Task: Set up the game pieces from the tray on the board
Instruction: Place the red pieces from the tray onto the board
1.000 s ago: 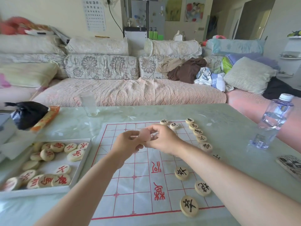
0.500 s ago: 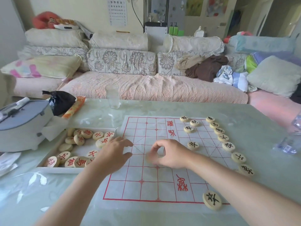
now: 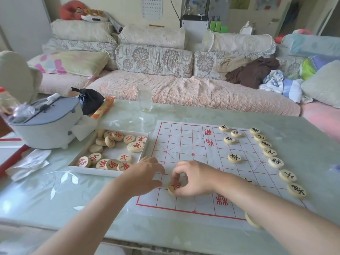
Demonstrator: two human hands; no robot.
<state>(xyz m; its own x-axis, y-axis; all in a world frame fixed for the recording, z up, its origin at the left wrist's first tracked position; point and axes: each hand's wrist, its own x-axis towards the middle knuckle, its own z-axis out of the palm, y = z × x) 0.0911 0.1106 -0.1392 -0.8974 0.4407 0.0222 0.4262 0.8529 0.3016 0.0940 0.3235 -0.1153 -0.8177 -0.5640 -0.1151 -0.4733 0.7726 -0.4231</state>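
A white paper board with a red grid lies on the table. My right hand pinches a round wooden piece with a red character, which sits on the board's near left part. My left hand rests beside it at the board's left edge, fingers relaxed, holding nothing. A white tray to the left holds several red-marked pieces. Several black-marked pieces stand along the board's right side, and a few more sit further in.
A grey cooker-like pot and a black bag stand at the table's left. A clear glass is near the far edge. Crumpled white paper lies left of the tray. A sofa with cushions runs behind the table.
Both hands came down from mid-air over the board's centre toward its near left. The right hand now holds a red-marked piece down on the board. The camera turned left.
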